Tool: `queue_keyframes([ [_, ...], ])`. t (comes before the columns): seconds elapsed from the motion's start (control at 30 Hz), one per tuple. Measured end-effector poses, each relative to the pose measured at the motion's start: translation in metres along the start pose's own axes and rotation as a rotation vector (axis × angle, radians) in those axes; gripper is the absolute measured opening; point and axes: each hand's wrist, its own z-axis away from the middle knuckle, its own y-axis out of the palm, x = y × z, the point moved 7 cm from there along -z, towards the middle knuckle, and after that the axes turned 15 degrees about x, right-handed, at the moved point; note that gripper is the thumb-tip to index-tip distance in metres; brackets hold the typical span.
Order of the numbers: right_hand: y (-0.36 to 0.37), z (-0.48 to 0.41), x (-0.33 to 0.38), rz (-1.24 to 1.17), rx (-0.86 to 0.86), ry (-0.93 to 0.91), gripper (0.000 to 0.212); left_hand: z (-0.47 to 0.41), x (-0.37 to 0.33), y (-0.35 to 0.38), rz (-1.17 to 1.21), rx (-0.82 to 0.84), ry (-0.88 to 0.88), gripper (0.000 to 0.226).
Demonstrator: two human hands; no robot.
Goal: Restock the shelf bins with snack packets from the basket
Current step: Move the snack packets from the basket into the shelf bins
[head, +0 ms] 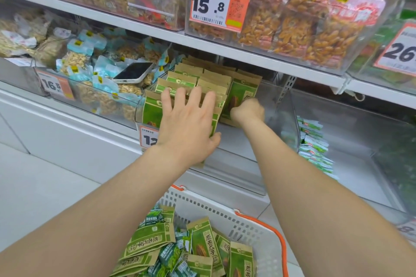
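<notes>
The head view looks forward and down, close on the shelf bin, with the basket at the bottom edge.

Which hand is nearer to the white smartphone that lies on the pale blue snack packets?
Left. The left hand lies flat on the green paper packets, just right of and below the white smartphone. The right hand is farther right, at the packets' far side.
</notes>
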Motion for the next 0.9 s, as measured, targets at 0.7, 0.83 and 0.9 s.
queue_keyframes([
  [0.7,0.048,0.216,-0.048,0.807,0.332,-0.690,0.016,0.113,-0.026,0.064,-0.154,0.612,0.000,0.008],
  [0.83,0.080,0.228,-0.091,0.992,0.540,-0.622,0.011,0.145,-0.043,0.133,-0.227,0.863,0.117,0.021],
  [0.9,0.092,0.233,-0.104,1.067,0.608,-0.629,0.024,0.164,-0.050,0.167,-0.231,1.016,0.179,0.011],
])
